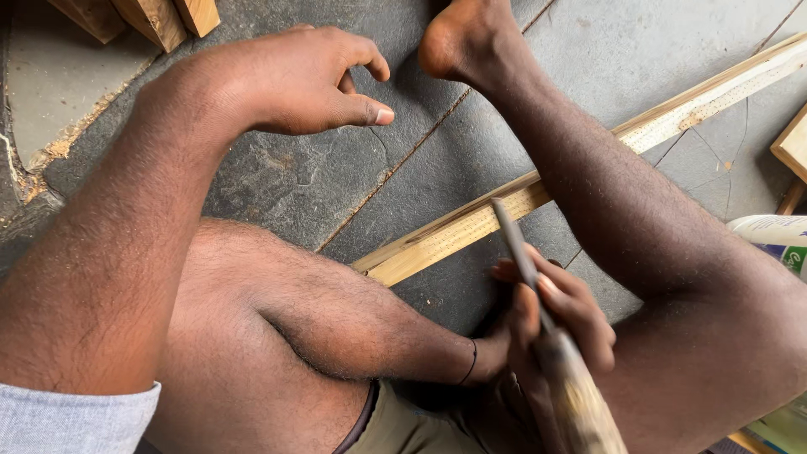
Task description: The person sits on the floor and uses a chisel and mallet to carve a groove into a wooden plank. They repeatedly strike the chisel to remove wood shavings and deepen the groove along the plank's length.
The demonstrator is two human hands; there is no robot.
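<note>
My right hand (559, 324) grips a chisel (538, 311) with a worn wooden handle. Its metal blade points up toward a long pale wooden strip (454, 234) that lies slanted across the dark stone floor. The blade tip rests at or just above the strip's near edge. My left hand (307, 80) hovers over the floor at the upper middle, fingers curled apart, holding nothing. My bare legs frame the strip: one knee is bent at the left, and the other leg runs up the right side, with its foot (466, 38) at the top.
Wooden blocks (151, 17) lie at the top left corner. Another piece of wood (792, 145) sits at the right edge, with a white plastic container (777, 240) below it. The floor (336, 181) is dark stone slabs with joints.
</note>
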